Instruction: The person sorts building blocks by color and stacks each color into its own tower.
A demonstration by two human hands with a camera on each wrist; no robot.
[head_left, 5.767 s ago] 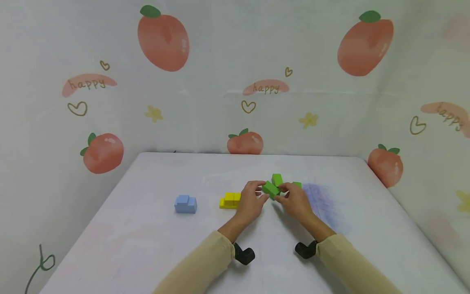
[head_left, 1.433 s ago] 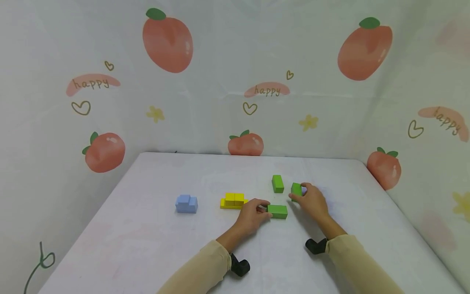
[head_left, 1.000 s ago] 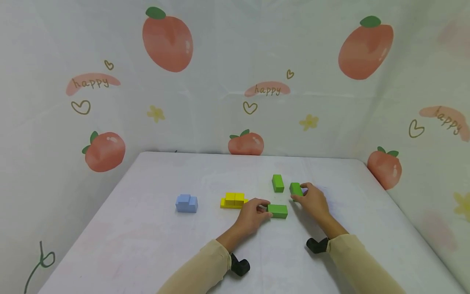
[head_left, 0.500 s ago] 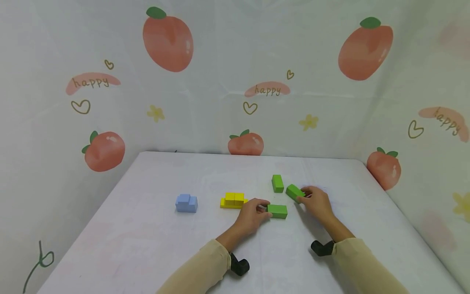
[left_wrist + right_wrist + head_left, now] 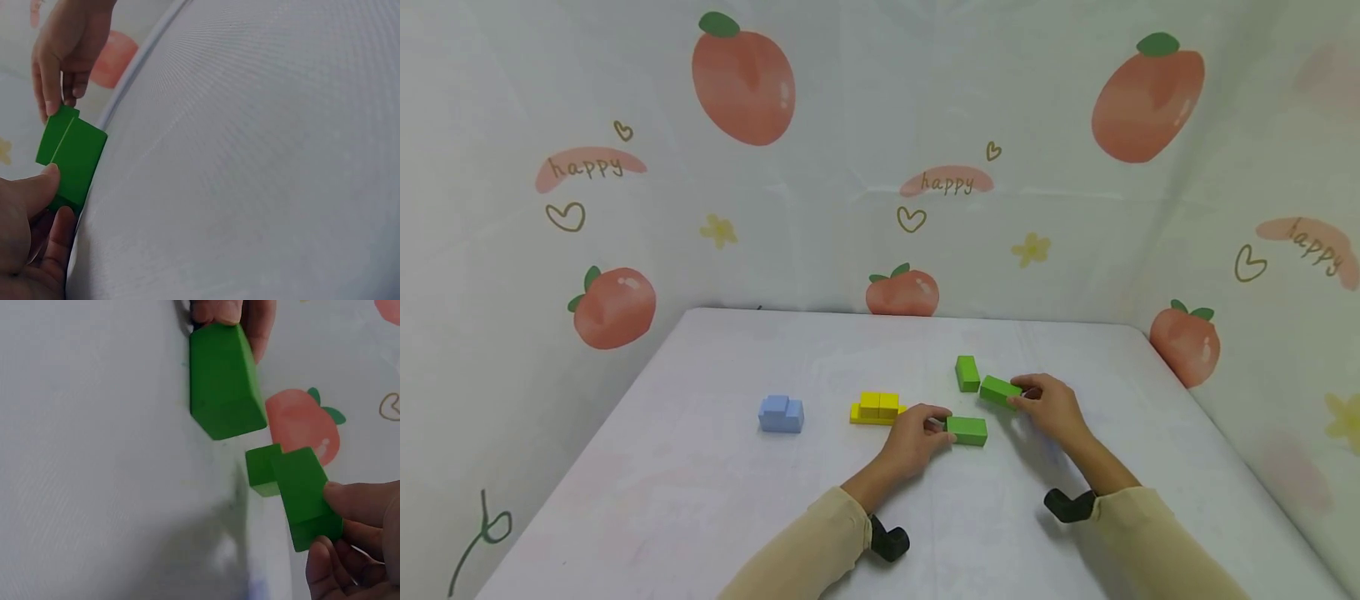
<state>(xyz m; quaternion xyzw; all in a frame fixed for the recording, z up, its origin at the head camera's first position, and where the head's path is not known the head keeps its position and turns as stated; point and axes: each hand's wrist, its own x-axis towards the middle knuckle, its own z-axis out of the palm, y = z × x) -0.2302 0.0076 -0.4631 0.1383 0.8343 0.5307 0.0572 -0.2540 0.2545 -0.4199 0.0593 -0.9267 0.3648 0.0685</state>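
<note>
My left hand pinches the left end of a green rectangular block, which lies crosswise on the table. My right hand grips a second green block by its right end, thumb on the near side. That block slants, its left end farther back, and appears slightly raised. A third green block stands just beyond it, untouched, pointing away from me. In the right wrist view the right hand's block partly covers the third block, while the left hand's block is apart from both.
Several yellow blocks are grouped left of my left hand, partly hidden behind it. Farther left sits a cluster of light blue blocks. The white table ends at a back edge before a fruit-printed cloth.
Earlier both hands were at one green block; it now lies nearer me in my left hand's pinch. My right hand has taken another green block, turned it crosswise and shifted it slightly left.
</note>
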